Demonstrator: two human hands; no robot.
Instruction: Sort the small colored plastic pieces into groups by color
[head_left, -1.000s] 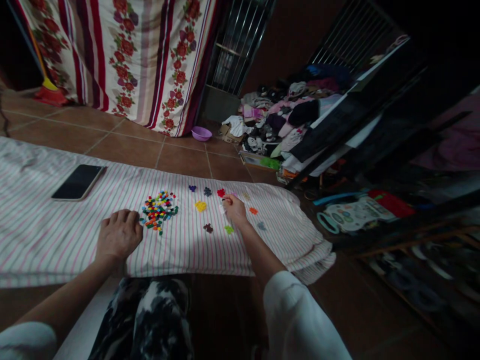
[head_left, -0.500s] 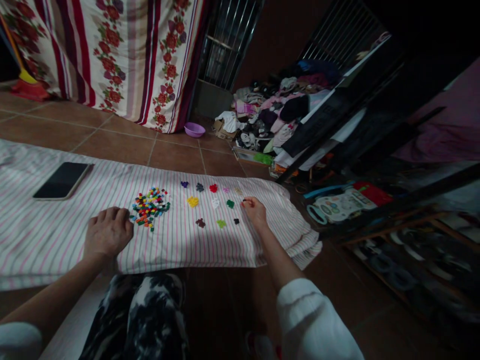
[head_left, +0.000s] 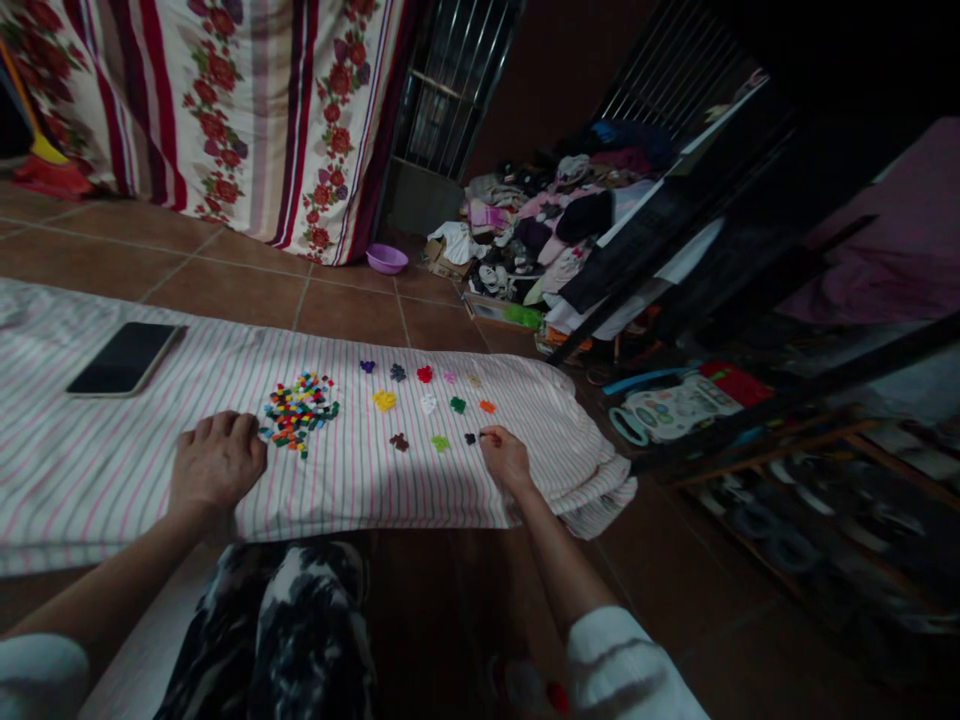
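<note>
On the striped cloth (head_left: 315,500), my left hand (head_left: 217,460) lies flat, its fingers beside a pile of mixed coloured pieces (head_left: 298,412). My right hand (head_left: 504,457) is pinched at the right edge of a small black cluster (head_left: 470,438); a tiny dark piece seems to be between its fingertips. Single-colour clusters stand in rows, among them yellow (head_left: 384,400), red (head_left: 424,374), white (head_left: 428,404), dark green (head_left: 457,404), orange (head_left: 487,407), brown (head_left: 399,441) and light green (head_left: 439,443).
A phone (head_left: 124,360) lies on the cloth at the left. Beyond the cloth, a purple basin (head_left: 387,259) stands on the tiled floor near a heap of clothes (head_left: 555,215). A dark metal bar (head_left: 600,325) slants past the right end.
My right hand has moved a little toward me, from beside the orange cluster to the black one. The orange cluster is now uncovered. My left hand has stayed in place.
</note>
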